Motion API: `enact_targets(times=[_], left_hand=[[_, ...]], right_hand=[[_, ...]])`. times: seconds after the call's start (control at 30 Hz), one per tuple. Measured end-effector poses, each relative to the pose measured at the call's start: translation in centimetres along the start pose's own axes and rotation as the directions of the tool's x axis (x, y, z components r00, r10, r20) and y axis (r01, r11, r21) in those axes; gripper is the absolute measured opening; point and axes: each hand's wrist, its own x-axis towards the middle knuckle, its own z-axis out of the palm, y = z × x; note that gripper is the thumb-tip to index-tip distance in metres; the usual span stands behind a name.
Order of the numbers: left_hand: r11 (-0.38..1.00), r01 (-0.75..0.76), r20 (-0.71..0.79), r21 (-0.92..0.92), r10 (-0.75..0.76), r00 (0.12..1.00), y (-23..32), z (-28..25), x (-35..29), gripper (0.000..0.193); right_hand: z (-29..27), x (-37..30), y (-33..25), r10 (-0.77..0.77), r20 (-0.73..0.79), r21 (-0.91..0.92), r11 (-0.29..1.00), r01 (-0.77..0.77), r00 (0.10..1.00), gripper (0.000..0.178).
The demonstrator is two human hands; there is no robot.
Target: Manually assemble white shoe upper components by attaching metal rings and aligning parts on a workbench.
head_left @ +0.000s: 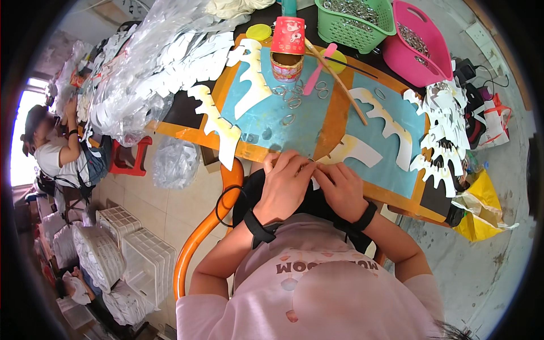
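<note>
Just over the table's near edge, my left hand [285,186] and my right hand [343,190] come together with fingers bent and fingertips pinched. Between them is a white cut-out piece [358,152] with a yellowish stain, its curved part lying on the blue table mat. The fingertips hide the exact spot that they grip. Similar toothed white pieces lie on the mat: one left of my hands [218,126], one at the upper left [256,85] and one at the right [391,126]. Several loose metal rings [294,102] lie ahead of my hands.
Beyond the rings stand an open tub [287,67] and a red cup [288,35], beside a wooden stick [340,85] and pink spatula [318,71]. Green [362,28] and pink [416,51] baskets hold metal parts. White pieces pile up [445,124] at right. Another person [56,147] works at far left.
</note>
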Motion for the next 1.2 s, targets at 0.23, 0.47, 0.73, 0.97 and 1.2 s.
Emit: enact_targets(times=[0.23, 0.47, 0.73, 0.97, 1.2], left_hand=[[0.986, -0.068, -0.039, 0.151, 0.074, 0.996, 0.1, 0.6, -0.8, 0.023], [0.967, -0.056, -0.045, 0.248, 0.069, 0.997, 0.5, 0.8, -1.8, 0.027], [0.997, 0.036, -0.049, 0.064, -0.033, 0.998, 1.5, 0.5, -2.3, 0.032], [0.992, 0.054, -0.048, 0.112, -0.049, 0.998, 1.4, 0.6, -2.6, 0.034], [0.991, 0.134, -0.123, -0.009, -0.134, 0.983, 1.1, 0.3, -2.1, 0.035]], right_hand=[[-0.5, 0.3, -0.1, 0.076, -0.023, 0.156, 0.985, -0.071, 0.997, 0.024], [-2.0, 0.6, -0.7, 0.118, 0.102, 0.239, 0.961, -0.140, 0.988, 0.035], [-1.5, -0.2, -0.3, 0.031, 0.086, 0.206, 0.977, -0.048, 0.996, 0.045], [-1.6, -0.4, -0.3, 0.133, 0.132, 0.316, 0.933, -0.169, 0.982, 0.055], [-1.7, -0.2, -0.1, 0.077, 0.095, 0.308, 0.946, -0.103, 0.993, 0.052]])
